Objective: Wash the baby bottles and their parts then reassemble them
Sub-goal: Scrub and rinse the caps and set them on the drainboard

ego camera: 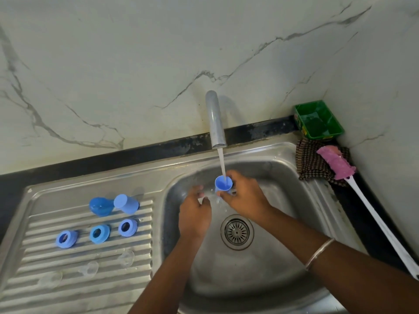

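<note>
Bottle cap (pixel 223 184), blue, sits open side up under the tap (pixel 215 120) stream above the sink (pixel 283 177); we find our right hand (pixel 246 197) gripping it. Our left hand (pixel 195 214) is beside it with fingers curled; whether it holds anything we cannot tell. Three blue rings (pixel 97 233) and two more caps (pixel 114 205) lie on the drainboard (pixel 34 223).

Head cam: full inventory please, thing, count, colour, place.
tap: 1, grey, running over basin
sink: 1, steel, centre
cap under the stream: 1, blue, in right hand
caps on drainboard: 2, blue, far row
collar rings: 3, blue, middle row
teats: 3, clear, near row
bottle brush: 1, pink head, white handle, right rim
cloth: 1, checked, under brush
tray: 1, green, corner
left hand: holds something small, unclear
right hand: grips cap; bangle on wrist
</note>
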`<state>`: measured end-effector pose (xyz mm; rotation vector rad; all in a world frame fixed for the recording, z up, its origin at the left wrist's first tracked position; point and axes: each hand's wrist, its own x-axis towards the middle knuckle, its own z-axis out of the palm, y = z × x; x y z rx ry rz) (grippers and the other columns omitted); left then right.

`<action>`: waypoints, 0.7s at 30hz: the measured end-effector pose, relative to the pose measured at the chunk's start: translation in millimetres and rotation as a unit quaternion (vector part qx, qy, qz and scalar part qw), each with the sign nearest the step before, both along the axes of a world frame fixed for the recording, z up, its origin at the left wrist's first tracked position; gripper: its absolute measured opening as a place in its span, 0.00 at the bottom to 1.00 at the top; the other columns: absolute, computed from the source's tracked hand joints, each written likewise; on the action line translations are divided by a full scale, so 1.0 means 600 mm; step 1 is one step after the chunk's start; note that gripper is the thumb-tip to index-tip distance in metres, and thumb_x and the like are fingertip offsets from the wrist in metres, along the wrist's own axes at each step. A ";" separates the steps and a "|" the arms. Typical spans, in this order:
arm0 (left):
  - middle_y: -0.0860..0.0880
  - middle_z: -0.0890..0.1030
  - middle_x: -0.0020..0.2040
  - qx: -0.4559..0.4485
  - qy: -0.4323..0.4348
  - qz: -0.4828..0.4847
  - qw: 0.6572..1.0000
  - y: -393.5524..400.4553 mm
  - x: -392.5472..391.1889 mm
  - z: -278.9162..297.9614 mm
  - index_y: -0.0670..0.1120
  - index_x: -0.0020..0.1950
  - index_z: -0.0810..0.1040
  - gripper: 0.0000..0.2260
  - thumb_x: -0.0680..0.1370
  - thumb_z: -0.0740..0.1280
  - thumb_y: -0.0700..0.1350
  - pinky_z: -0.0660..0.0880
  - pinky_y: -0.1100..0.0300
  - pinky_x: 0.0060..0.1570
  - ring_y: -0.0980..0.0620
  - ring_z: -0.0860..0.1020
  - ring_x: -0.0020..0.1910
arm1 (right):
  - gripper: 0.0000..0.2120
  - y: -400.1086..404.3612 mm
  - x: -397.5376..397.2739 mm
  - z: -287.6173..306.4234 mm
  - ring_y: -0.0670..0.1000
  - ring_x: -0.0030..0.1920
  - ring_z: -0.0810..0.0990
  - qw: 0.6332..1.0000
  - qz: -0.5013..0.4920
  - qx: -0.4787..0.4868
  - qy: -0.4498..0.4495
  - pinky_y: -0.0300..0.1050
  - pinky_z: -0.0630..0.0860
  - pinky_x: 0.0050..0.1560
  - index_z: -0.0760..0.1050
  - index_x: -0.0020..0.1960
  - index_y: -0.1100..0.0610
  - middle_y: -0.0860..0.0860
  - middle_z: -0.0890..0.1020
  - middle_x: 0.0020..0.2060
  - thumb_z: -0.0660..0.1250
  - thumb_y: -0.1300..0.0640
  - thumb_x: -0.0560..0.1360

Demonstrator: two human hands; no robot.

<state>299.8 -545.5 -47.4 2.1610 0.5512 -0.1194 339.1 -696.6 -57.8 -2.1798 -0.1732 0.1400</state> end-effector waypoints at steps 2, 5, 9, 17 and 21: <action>0.55 0.81 0.58 -0.005 -0.004 0.004 1.000 0.005 -0.003 -0.004 0.54 0.65 0.75 0.15 0.80 0.64 0.42 0.71 0.60 0.51 0.56 0.78 0.52 | 0.15 0.001 0.001 0.001 0.51 0.45 0.82 1.000 -0.019 -0.015 0.004 0.47 0.80 0.47 0.76 0.54 0.54 0.49 0.83 0.45 0.76 0.54 0.71; 0.56 0.79 0.58 -0.007 0.005 -0.004 1.000 0.011 -0.005 -0.005 0.54 0.68 0.71 0.17 0.80 0.63 0.42 0.69 0.64 0.43 0.60 0.78 0.45 | 0.16 0.006 -0.001 0.002 0.50 0.47 0.82 1.000 0.009 0.009 0.018 0.47 0.80 0.49 0.77 0.55 0.53 0.48 0.83 0.46 0.77 0.53 0.71; 0.53 0.79 0.58 -0.083 -0.001 0.018 0.996 0.005 -0.005 -0.016 0.54 0.69 0.69 0.22 0.78 0.59 0.35 0.72 0.63 0.40 0.51 0.82 0.46 | 0.15 0.003 0.008 0.010 0.50 0.47 0.82 0.999 -0.030 -0.014 0.027 0.44 0.79 0.49 0.78 0.55 0.54 0.48 0.84 0.47 0.76 0.53 0.71; 0.47 0.83 0.51 -0.256 0.038 0.096 0.961 -0.025 0.000 0.004 0.50 0.54 0.77 0.14 0.85 0.55 0.55 0.74 0.58 0.39 0.46 0.83 0.47 | 0.12 -0.001 0.007 0.021 0.45 0.45 0.82 0.997 -0.053 0.008 0.057 0.34 0.76 0.46 0.80 0.54 0.53 0.45 0.83 0.44 0.75 0.53 0.72; 0.45 0.83 0.49 -0.387 0.135 0.155 0.899 -0.044 0.024 0.017 0.49 0.53 0.77 0.19 0.83 0.55 0.62 0.78 0.54 0.43 0.46 0.82 0.44 | 0.11 -0.011 0.009 0.017 0.43 0.44 0.82 0.988 -0.100 0.072 0.092 0.38 0.77 0.48 0.80 0.50 0.52 0.44 0.83 0.43 0.78 0.53 0.71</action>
